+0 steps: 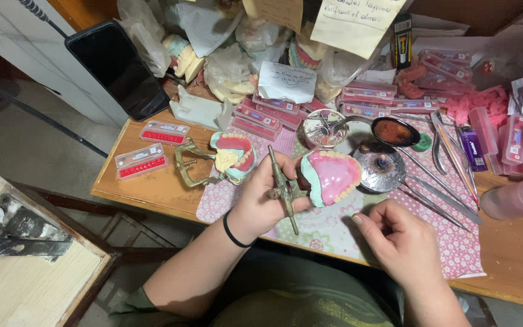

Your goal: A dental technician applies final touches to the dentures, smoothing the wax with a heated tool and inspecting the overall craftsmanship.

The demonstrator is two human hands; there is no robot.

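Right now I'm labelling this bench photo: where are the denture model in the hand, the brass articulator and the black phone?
Denture model (332, 175), head view, on its pink wax palate.
Brass articulator (189, 165), head view, on its frame.
Black phone (118, 68), head view, on its dark screen.

Denture model (330, 177) left of burner (383, 168); articulator (216, 158) further left.

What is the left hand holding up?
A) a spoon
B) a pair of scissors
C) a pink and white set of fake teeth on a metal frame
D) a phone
C: the left hand grips a brass-coloured metal frame with a pink denture on it, above the flowered mat; the phone and the spoon lie apart on the desk.
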